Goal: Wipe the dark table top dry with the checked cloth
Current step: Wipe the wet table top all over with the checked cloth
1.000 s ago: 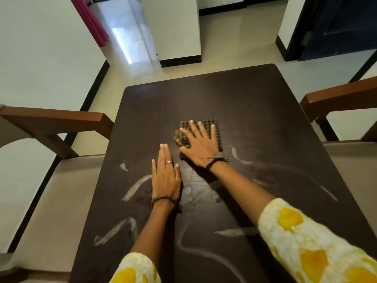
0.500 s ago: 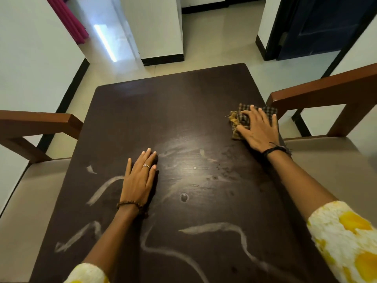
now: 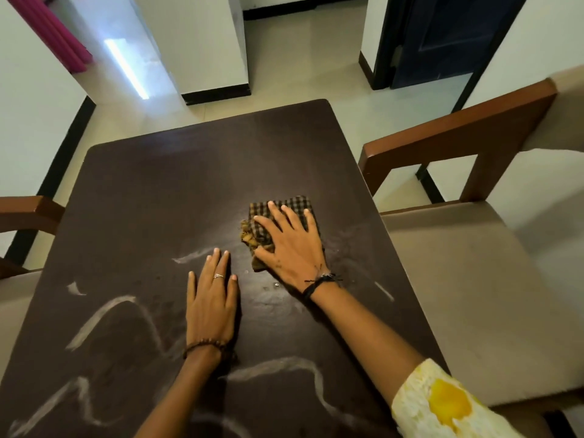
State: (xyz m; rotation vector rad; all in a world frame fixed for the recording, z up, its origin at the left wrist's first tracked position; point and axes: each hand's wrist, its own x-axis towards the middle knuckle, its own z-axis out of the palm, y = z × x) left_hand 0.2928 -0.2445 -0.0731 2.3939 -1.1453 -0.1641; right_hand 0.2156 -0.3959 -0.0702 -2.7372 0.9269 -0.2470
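The dark brown table top fills the middle of the view, with pale wet streaks and small droplets across its near half. A folded checked cloth, brown and yellow, lies right of centre. My right hand presses flat on the cloth with fingers spread, covering most of it. My left hand rests flat on the bare table just left of the cloth, fingers straight and together, holding nothing.
A wooden chair with a beige seat stands close against the table's right edge. Another chair's wooden arm is at the left edge. Beyond the far edge are pale floor tiles, a white pillar and a dark door.
My right hand has slid the cloth from the table's right edge back towards the middle. My left hand stays flat on the table.
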